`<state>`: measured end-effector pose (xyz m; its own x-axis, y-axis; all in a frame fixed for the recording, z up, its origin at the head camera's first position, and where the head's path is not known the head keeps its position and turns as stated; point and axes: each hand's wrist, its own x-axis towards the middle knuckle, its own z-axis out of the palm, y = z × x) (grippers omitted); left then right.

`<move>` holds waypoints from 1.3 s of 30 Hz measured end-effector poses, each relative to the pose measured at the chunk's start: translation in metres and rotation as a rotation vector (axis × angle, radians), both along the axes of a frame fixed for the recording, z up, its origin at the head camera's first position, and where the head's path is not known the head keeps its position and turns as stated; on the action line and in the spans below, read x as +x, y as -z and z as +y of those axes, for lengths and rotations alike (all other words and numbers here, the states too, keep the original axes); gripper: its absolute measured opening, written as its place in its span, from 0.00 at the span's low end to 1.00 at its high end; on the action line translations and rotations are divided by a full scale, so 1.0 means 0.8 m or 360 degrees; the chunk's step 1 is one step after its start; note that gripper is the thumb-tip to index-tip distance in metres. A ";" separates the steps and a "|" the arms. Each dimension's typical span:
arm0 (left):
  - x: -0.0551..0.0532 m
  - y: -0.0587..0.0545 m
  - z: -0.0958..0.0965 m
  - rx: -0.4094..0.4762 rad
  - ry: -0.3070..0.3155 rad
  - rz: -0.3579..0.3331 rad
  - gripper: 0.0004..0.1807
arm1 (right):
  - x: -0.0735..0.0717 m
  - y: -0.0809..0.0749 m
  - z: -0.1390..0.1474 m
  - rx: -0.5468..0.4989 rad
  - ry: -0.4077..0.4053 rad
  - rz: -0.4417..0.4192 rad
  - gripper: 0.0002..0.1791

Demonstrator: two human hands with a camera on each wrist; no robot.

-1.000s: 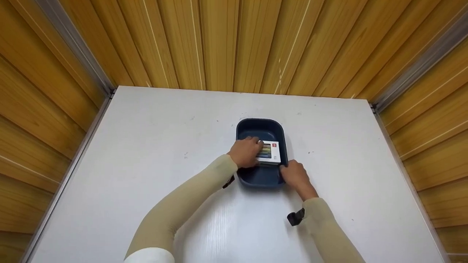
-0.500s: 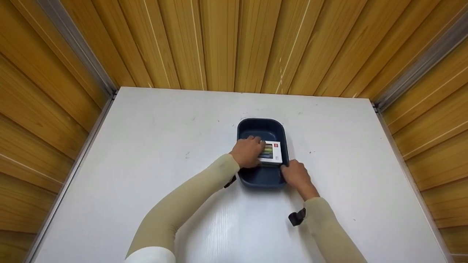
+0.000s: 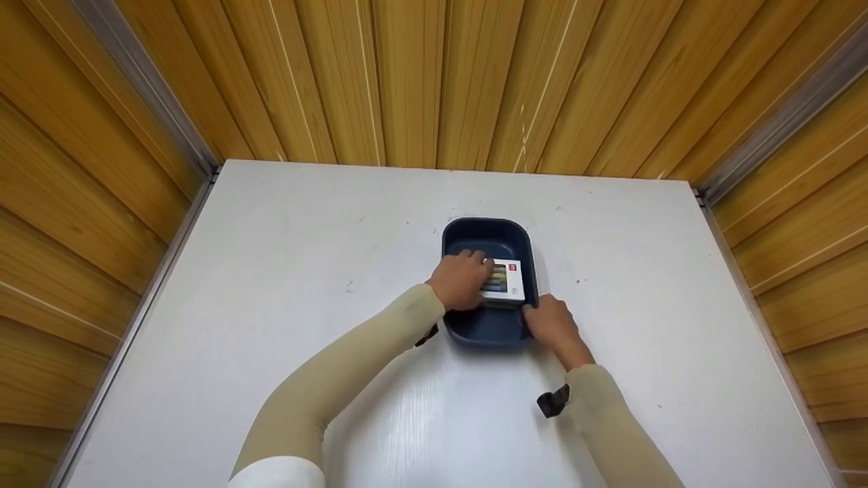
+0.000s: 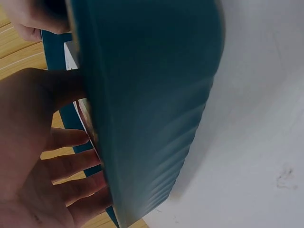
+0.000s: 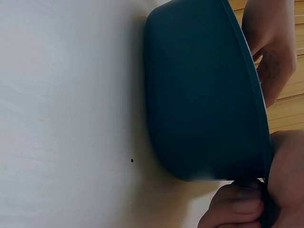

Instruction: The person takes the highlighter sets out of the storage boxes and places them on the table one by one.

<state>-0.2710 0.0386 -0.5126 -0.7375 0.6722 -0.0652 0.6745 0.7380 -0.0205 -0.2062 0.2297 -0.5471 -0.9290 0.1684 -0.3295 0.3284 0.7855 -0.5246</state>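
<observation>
A dark blue rectangular tub (image 3: 483, 232) with rounded corners stands on the white table. Inside it is a white box (image 3: 515, 288) with a window showing several coloured sticks and a red mark in one corner. My left hand (image 3: 461, 280) reaches over the tub's left side and grips the box, its fingers at the far edge and the thumb at the near edge. In the left wrist view the tub's side wall (image 4: 147, 90) hides the thumb's tip. My right hand (image 3: 553, 324) pinches the tub's right rim near the front corner, as the right wrist view also shows.
The white table (image 3: 305, 237) carries a few small dark marks. Wood-patterned panels (image 3: 407, 81) enclose it at the back and both sides, with metal rails at the corners. A black wrist device (image 3: 553, 401) hangs below the right sleeve.
</observation>
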 end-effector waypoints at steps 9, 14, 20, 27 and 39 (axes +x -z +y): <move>-0.001 -0.006 -0.004 0.0001 0.0030 0.0039 0.33 | 0.000 -0.002 -0.001 -0.0019 -0.0013 -0.0005 0.18; -0.001 -0.008 -0.005 0.0023 0.0033 0.0038 0.33 | 0.000 -0.003 0.000 -0.0025 -0.0022 -0.0003 0.18; -0.001 -0.012 -0.006 0.0022 0.0028 0.0034 0.33 | -0.001 -0.003 0.000 -0.0033 -0.0029 -0.0018 0.17; 0.001 -0.013 -0.006 0.0041 0.0038 0.0105 0.32 | -0.002 0.000 0.002 -0.0017 -0.0012 -0.0044 0.20; 0.000 -0.014 -0.010 0.0006 0.0059 0.0123 0.33 | -0.001 0.001 0.002 -0.0028 -0.0014 -0.0015 0.19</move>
<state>-0.2713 0.0309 -0.5015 -0.7149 0.6992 -0.0061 0.6977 0.7128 -0.0709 -0.2068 0.2315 -0.5477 -0.9273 0.1541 -0.3411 0.3264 0.7790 -0.5354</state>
